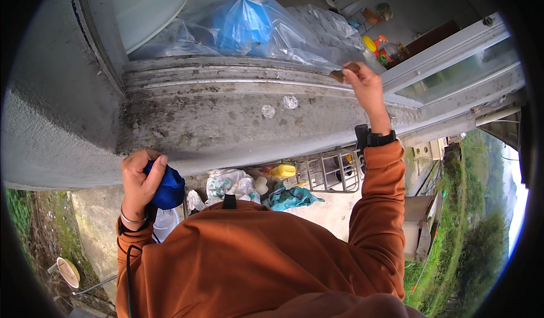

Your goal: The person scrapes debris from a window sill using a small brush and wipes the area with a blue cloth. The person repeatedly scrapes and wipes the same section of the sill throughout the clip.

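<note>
My left hand grips a bundled dark blue cloth just below the left end of the concrete window sill. My right hand pinches a small brown piece between thumb and fingers; its material is unclear. That piece hangs over the right part of the metal window track, and I cannot tell whether it touches. Dark dirt lies along the track and in the sill's left corner. Two whitish patches mark the middle of the sill.
Behind the track lies clear plastic sheeting over a blue item. A sliding window sash stands at right, near several bottles. Below the sill are a metal rack, a yellow container, plastic bags and a teal cloth.
</note>
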Tool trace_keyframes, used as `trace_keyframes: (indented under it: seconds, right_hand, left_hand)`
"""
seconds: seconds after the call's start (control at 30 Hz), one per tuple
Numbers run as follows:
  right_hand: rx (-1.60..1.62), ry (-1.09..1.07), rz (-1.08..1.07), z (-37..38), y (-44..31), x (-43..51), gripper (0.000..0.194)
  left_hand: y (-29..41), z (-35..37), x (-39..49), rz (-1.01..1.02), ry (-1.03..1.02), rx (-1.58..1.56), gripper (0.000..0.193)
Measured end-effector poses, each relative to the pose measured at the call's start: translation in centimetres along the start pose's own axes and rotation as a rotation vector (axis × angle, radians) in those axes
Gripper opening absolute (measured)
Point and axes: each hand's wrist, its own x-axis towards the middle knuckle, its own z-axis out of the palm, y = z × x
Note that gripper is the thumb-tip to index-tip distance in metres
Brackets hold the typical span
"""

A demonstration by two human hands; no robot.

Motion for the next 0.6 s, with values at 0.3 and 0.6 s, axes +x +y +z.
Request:
trace_keyframes:
  seconds: [0.3, 0.6]
  right_hand:
    - [-0.003, -0.101, 0.204, -0.8, 2.3, 1.1, 0.018]
    - [-0.450, -0.066, 0.077, -3.9, 1.2, 0.8, 0.020]
  left_hand:
    - [0.8, 0.4, 0.7, -0.025, -0.013, 0.089, 0.019]
    - [0.9, 0.1, 0.9, -0.049, -0.065, 0.135, 0.026]
